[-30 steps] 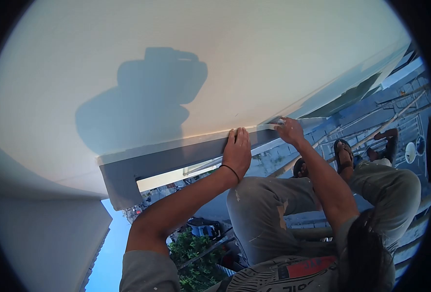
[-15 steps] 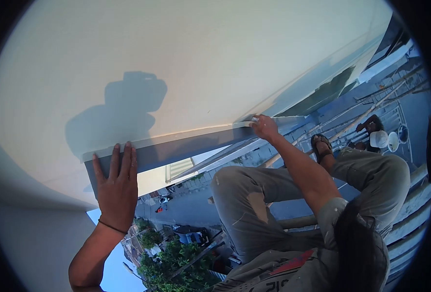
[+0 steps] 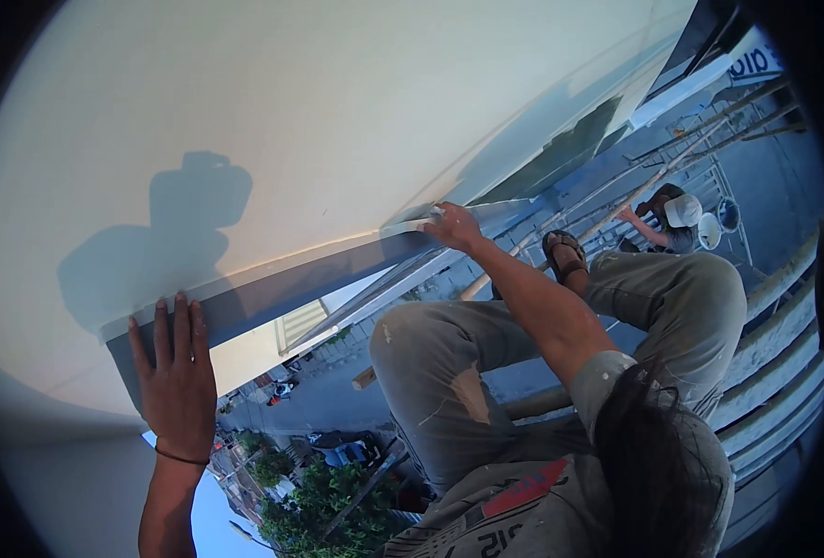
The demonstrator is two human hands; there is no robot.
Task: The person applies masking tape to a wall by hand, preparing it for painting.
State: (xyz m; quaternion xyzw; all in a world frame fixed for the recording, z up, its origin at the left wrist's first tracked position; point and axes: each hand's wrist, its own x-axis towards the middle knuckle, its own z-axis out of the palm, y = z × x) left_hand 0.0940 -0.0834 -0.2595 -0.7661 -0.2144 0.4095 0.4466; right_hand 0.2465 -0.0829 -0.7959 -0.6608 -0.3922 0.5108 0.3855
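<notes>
A long strip [image 3: 309,281] with a grey face and a pale edge lies along the lower edge of the cream wall [image 3: 337,112]. My left hand [image 3: 177,372] rests flat on the strip's left end, fingers spread, with a dark band round the wrist. Farther along, my right hand [image 3: 453,226] is closed at the strip's far end, its fingertips at the pale edge. What it may hold there is too small to make out. Past it, a dark grey patch [image 3: 561,158] shows on the wall.
Bamboo poles [image 3: 691,158] of a scaffold and curved slats [image 3: 770,344] stand at the right. Below, a co-worker in a white cap [image 3: 683,211] is beside buckets [image 3: 710,231]. A street, parked vehicles and a tree [image 3: 323,502] lie far beneath.
The view has shifted, so the hands and strip appear farther left. The co-worker's arm now reaches towards a pole. Both my hands remain at the strip.
</notes>
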